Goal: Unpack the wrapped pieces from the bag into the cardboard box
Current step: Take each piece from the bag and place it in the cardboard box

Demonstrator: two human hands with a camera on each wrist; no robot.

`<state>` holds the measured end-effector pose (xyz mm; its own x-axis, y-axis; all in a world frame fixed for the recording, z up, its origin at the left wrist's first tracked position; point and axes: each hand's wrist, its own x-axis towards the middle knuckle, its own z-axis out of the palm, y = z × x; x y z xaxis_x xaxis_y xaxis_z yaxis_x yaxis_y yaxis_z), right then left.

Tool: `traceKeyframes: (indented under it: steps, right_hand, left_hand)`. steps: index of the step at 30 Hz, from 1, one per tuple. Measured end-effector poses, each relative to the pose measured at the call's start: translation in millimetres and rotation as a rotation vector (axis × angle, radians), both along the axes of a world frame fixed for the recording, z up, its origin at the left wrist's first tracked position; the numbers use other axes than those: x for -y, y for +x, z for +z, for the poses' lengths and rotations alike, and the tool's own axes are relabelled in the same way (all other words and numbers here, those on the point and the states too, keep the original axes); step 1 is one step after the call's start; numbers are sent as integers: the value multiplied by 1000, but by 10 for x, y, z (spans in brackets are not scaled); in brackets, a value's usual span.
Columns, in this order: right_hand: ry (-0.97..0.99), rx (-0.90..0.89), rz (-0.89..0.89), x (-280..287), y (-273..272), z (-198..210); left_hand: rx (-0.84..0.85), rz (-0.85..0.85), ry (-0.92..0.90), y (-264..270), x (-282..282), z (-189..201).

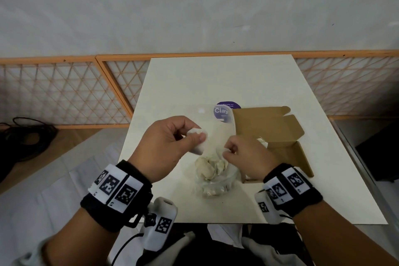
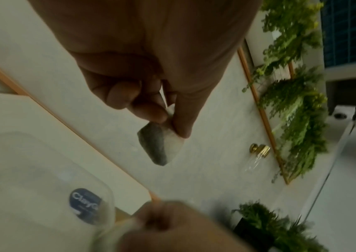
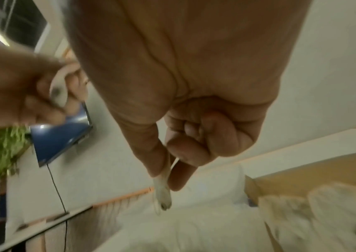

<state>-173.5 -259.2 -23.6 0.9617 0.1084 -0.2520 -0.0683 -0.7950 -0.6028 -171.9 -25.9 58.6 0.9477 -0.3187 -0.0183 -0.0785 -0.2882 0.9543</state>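
My left hand (image 1: 190,136) pinches a white wrapped piece (image 1: 199,142) between thumb and fingers, held up above the table. The left wrist view shows the same wrapped piece (image 2: 162,148), grey on one side, hanging from my fingertips. My right hand (image 1: 228,151) pinches the upper edge of a clear plastic bag (image 1: 218,127) with a purple "Clay" label (image 1: 226,112). In the right wrist view my thumb and forefinger squeeze the bag's thin film (image 3: 163,192). Several wrapped pieces (image 1: 210,168) lie in the bag's bottom. An open cardboard box (image 1: 278,134) sits just right of the bag.
Everything rests on a white table (image 1: 172,84). An orange lattice panel (image 1: 64,90) runs behind it. Dark cables (image 1: 23,134) lie on the floor at the left. A glass surface edge (image 1: 367,168) runs along the table's right side.
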Motion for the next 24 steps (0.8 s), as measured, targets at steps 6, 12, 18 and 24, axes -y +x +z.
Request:
traceKeyframes:
  steps: [6,12,18,24]
  right_hand:
    - [346,100,-37,146,-93,480]
    - [529,125,40,153,-166,830]
    - [688,154,85,110,-228,898]
    - [781,235,10,107,-252,923]
  left_hand:
    - [-7,19,120,-37,4,-165]
    - [-147,-148,-78,-55,94,-113]
    - [-141,-231,-204,-94,180,-48]
    - [-111,-192,-214,-141,229,-17]
